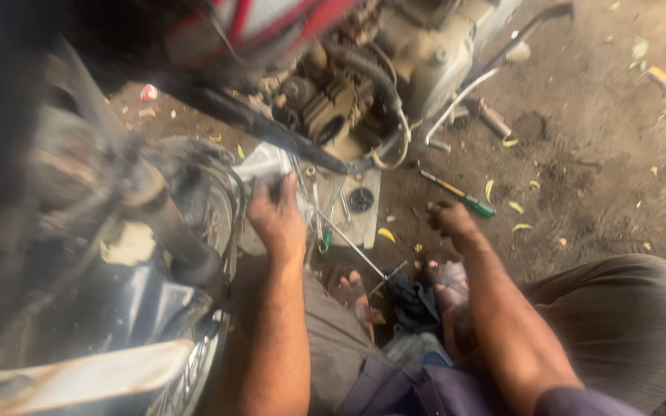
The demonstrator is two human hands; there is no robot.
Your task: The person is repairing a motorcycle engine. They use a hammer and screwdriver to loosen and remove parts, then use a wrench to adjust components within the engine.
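I squat on a dirt floor beside a motorcycle. Its grimy engine (348, 100) hangs above the ground ahead of me, and the front wheel (202, 223) and fork stand at the left. My left hand (275, 216) reaches forward and grips a crumpled whitish plastic piece (265, 163) next to the wheel. Farther right, my right hand (447, 218) is closed low over the ground, and I cannot see anything in it. A screwdriver (456, 192) with a green and yellow handle lies just beyond it. The picture is blurred.
A flat metal tray (371, 216) with a few tools and a long thin rod (352, 245) lies under the engine. My sandalled feet (356, 293) and a dark rag (410, 296) are below it. Yellow leaves and litter dot the dirt at the right.
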